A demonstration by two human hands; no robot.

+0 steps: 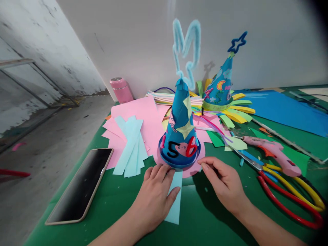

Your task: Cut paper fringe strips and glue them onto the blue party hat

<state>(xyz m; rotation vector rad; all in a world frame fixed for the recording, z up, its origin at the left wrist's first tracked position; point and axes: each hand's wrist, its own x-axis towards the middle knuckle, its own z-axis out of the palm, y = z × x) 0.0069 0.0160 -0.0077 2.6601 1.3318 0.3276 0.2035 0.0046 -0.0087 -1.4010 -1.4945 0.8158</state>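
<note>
A blue paper cone hat (181, 112) stands upright on a round pink paper piece (190, 172). It carries pale star cut-outs, a black 5, a red 6 and a fuzzy light-blue pipe-cleaner shape (197, 34) on top. My left hand (160, 191) lies at the front of its base, fingertips by the brim, thumb apart. Under that hand a light-blue paper strip (175, 208) runs toward me from the brim. At the base's right side, my right hand (222, 181) has thumb and forefinger pinched at the edge of the pink piece.
A phone (82, 186) and light-blue strips (132, 147) lie left, with pink sheets (135, 107) and a pink flask (121, 90) behind. On the right are scissors (276, 184), a pink glue gun (274, 150), a second decorated cone hat (220, 85) and a blue sheet (287, 109).
</note>
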